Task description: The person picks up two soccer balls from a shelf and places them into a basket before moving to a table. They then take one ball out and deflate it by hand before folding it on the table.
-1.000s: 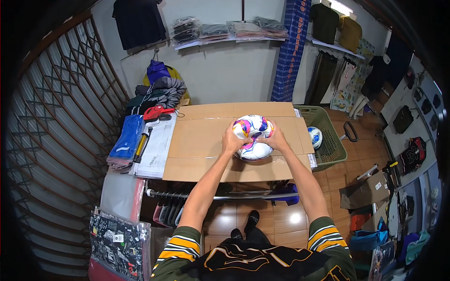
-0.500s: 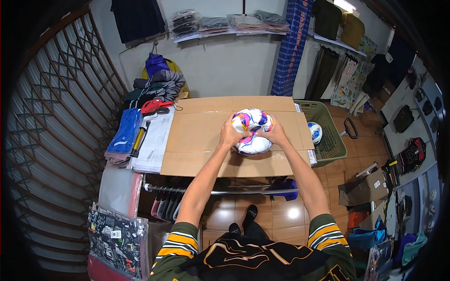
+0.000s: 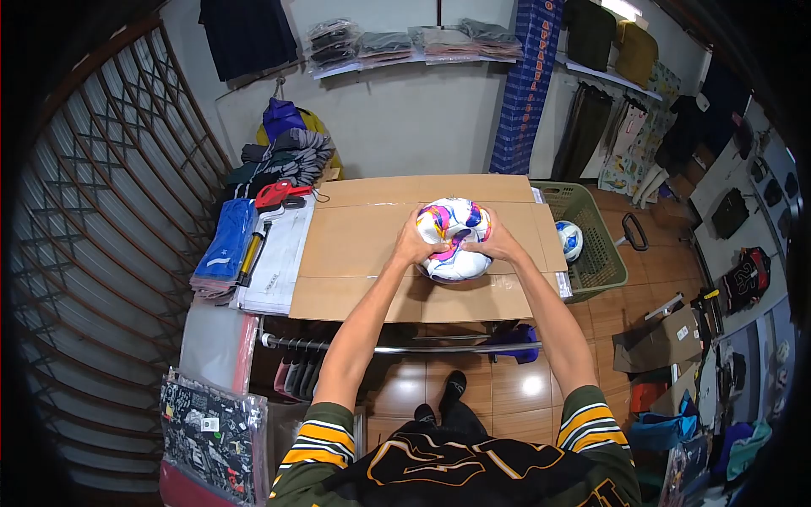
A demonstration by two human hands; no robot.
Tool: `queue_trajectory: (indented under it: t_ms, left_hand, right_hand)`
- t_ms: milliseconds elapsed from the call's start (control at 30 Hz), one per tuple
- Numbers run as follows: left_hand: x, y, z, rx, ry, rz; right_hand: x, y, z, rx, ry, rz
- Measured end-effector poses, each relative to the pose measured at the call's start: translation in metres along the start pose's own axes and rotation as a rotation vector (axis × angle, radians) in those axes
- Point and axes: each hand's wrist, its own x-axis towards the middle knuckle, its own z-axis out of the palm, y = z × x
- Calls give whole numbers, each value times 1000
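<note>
Between my two hands is a white soccer ball (image 3: 456,264) with pink, blue and orange patches, its top dented inward so that it looks partly deflated. My left hand (image 3: 416,240) grips its left side, and my right hand (image 3: 499,237) grips the right side. Both thumbs press into the dented top, while the other fingers wrap down the sides, mostly hidden. Under the ball lies a flat cardboard sheet (image 3: 355,249) that covers much of the table.
Left of the cardboard lie a yellow-and-black hand pump (image 3: 251,253), a red-handled tool (image 3: 274,194) and blue packaged clothing (image 3: 230,237). A green basket (image 3: 605,253) at the right holds another ball (image 3: 568,241). A metal rail (image 3: 397,348) with hangers runs along the table's near side.
The ball stays between my hands in nearly the same place. Its dented top shows a slightly different shape under the thumbs; the view has shifted a little.
</note>
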Motion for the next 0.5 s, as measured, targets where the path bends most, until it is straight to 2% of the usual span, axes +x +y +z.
queue_trajectory:
  t_ms: [100,300,500]
  left_hand:
    - [-2,3,0,40,29,-19]
    - [-4,8,2,50,66,-26]
    - [-7,12,2,24,73,-17]
  right_hand:
    - [3,6,-2,-10,-31,-13]
    - [-2,3,3,-18,64,33]
    - [-5,2,2,-7,65,41]
